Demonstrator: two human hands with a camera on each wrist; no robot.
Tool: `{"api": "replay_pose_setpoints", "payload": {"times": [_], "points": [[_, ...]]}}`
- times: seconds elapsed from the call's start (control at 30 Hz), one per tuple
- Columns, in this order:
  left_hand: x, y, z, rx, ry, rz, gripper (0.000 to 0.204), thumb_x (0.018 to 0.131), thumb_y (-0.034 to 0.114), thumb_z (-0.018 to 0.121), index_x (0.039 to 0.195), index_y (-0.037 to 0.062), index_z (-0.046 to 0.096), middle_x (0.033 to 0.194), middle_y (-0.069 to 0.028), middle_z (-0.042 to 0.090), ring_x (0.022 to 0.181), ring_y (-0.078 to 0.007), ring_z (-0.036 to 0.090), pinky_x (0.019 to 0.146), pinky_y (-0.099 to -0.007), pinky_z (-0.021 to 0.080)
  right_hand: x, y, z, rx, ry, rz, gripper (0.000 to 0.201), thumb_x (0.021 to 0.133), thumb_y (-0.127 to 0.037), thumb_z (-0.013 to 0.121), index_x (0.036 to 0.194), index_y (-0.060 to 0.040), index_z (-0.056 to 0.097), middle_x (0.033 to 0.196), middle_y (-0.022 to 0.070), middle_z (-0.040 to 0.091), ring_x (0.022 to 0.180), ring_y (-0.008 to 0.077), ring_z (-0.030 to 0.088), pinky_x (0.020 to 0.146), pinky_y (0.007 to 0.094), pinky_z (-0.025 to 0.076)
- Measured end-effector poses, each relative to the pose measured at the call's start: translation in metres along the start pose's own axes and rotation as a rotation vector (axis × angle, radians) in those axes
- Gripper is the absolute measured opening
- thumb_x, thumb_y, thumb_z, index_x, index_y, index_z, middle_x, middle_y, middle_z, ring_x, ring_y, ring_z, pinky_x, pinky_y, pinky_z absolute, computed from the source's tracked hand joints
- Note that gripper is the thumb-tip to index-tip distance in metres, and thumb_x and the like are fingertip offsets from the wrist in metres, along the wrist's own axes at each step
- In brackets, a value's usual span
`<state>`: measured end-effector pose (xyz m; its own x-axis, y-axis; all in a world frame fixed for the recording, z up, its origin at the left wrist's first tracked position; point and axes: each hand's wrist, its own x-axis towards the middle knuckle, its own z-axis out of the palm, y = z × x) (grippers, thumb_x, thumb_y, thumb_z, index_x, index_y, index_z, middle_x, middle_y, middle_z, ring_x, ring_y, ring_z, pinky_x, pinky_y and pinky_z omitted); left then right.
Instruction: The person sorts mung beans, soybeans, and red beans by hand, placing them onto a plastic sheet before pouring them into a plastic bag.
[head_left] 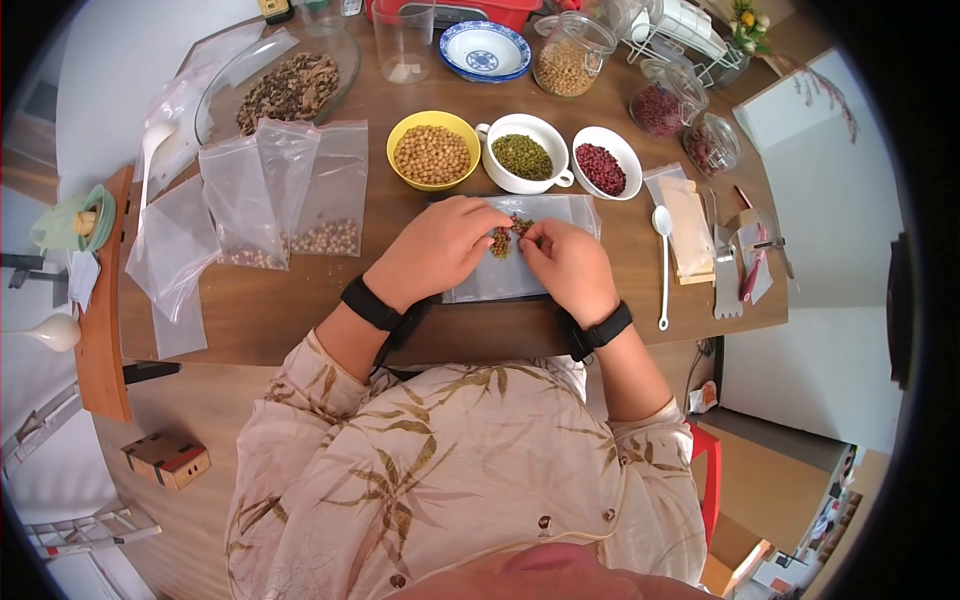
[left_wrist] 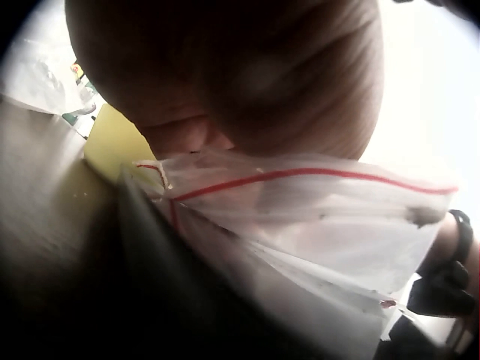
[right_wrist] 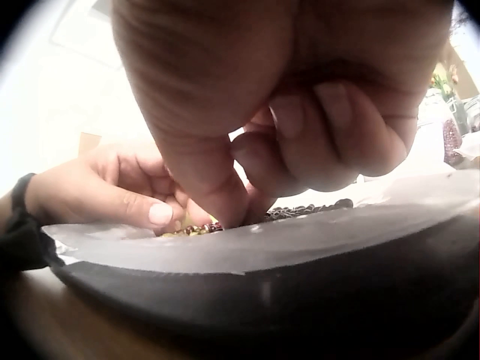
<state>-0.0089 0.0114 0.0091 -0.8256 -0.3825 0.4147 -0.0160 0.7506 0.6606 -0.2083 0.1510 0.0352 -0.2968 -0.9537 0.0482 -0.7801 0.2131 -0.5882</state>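
Observation:
Mixed red and green beans [head_left: 500, 244] lie in a small heap on a clear zip bag [head_left: 573, 212], spread flat at the table's front edge. From the left, my left hand [head_left: 440, 243] reaches over the bag, its fingertips at the heap and its thumb stretched beside it. My right hand [head_left: 570, 268] is at the heap's right side; thumb and forefinger pinch down among the beans [right_wrist: 196, 229], its other fingers curled. The bag's red seal line [left_wrist: 300, 172] crosses the left wrist view below the palm, where the left fingertips are mostly hidden.
Behind the bag stand a yellow bowl of chickpeas [head_left: 432, 155], a white handled bowl of green beans [head_left: 522, 157] and a white bowl of red beans [head_left: 603, 170]. Filled zip bags [head_left: 325, 235] lie left. A white spoon [head_left: 662, 250] and several tools lie right.

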Motion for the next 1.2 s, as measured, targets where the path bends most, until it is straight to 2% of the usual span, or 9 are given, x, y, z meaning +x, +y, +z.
{"api": "replay_pose_setpoints", "payload": {"times": [0.13,0.2,0.33,0.53,0.73,0.9,1.0,1.13,1.2], "points": [[-0.002,-0.001,0.000,0.006,-0.005,0.001,0.031,0.100,0.004,0.070,0.130,0.0073,0.073,0.124,-0.0149,0.074,0.118,-0.0382,0.069,0.103,-0.0484,0.056,0.000,0.029,-0.003,0.445,0.028,-0.045,0.014,0.104,-0.018,0.072,0.100,-0.0047,0.073,0.079,0.0062,0.069,0.068,0.0223,0.065,0.064,0.0394,0.052],[-0.002,-0.001,0.000,0.004,-0.002,-0.010,0.031,0.099,0.004,0.070,0.130,0.0073,0.073,0.124,-0.0148,0.074,0.118,-0.0383,0.069,0.103,-0.0484,0.055,0.002,0.040,-0.027,1.207,-0.273,0.404,0.012,0.107,-0.017,0.065,0.108,-0.0058,0.068,0.088,0.0007,0.064,0.070,0.0145,0.057,0.062,0.0308,0.048],[-0.001,0.000,0.000,0.011,-0.012,-0.002,0.031,0.098,0.003,0.071,0.129,0.0071,0.073,0.123,-0.0145,0.074,0.117,-0.0383,0.069,0.102,-0.0486,0.055,-0.003,0.049,-0.036,1.801,-0.463,0.365,0.017,0.111,-0.018,0.055,0.117,-0.0047,0.064,0.103,0.0062,0.067,0.089,0.0167,0.062,0.070,0.0286,0.051],[0.000,-0.001,0.000,-0.004,-0.007,-0.001,0.030,0.099,0.004,0.071,0.128,0.0071,0.073,0.122,-0.0147,0.074,0.115,-0.0381,0.069,0.101,-0.0484,0.055,0.008,0.058,-0.031,1.946,-0.343,0.329,0.026,0.115,-0.021,0.051,0.125,-0.0015,0.066,0.124,0.0124,0.073,0.111,0.0243,0.071,0.092,0.0347,0.060],[-0.001,0.000,0.000,0.005,0.000,-0.004,0.029,0.100,0.005,0.071,0.129,0.0077,0.073,0.122,-0.0142,0.073,0.116,-0.0380,0.068,0.102,-0.0482,0.055,0.044,0.037,-0.060,1.522,0.151,0.243,0.045,0.120,-0.029,0.041,0.144,0.0037,0.061,0.143,0.0147,0.068,0.138,0.0277,0.064,0.115,0.0405,0.052],[-0.002,-0.001,0.000,0.006,-0.008,-0.006,0.030,0.100,0.005,0.071,0.130,0.0083,0.073,0.123,-0.0144,0.073,0.116,-0.0378,0.068,0.102,-0.0481,0.055,0.081,0.067,-0.053,1.044,0.288,0.084,0.063,0.123,-0.040,0.036,0.171,0.0007,0.040,0.171,0.0188,0.050,0.165,0.0277,0.037,0.136,0.0469,0.026],[-0.002,-0.002,-0.001,0.009,-0.015,0.000,0.031,0.100,0.006,0.070,0.131,0.0081,0.073,0.123,-0.0147,0.073,0.116,-0.0377,0.068,0.103,-0.0479,0.055,0.073,0.074,-0.054,0.987,0.316,-0.040,0.062,0.123,-0.037,0.038,0.174,-0.0006,0.036,0.173,0.0190,0.048,0.166,0.0278,0.037,0.133,0.0446,0.030],[-0.002,-0.001,0.000,0.020,-0.002,0.001,0.031,0.100,0.005,0.070,0.131,0.0072,0.073,0.123,-0.0144,0.073,0.115,-0.0379,0.068,0.102,-0.0482,0.055,0.044,0.049,-0.050,1.021,0.466,-0.009,0.050,0.121,-0.026,0.053,0.161,0.0040,0.053,0.159,0.0167,0.063,0.142,0.0251,0.064,0.121,0.0417,0.048],[-0.002,-0.001,0.001,0.023,0.001,-0.006,0.031,0.101,0.005,0.069,0.131,0.0070,0.072,0.122,-0.0146,0.073,0.115,-0.0381,0.068,0.102,-0.0485,0.055,0.024,0.054,-0.035,0.726,0.276,0.062,0.027,0.113,-0.014,0.067,0.137,-0.0022,0.073,0.131,0.0108,0.077,0.113,0.0215,0.075,0.096,0.0402,0.059]]}}
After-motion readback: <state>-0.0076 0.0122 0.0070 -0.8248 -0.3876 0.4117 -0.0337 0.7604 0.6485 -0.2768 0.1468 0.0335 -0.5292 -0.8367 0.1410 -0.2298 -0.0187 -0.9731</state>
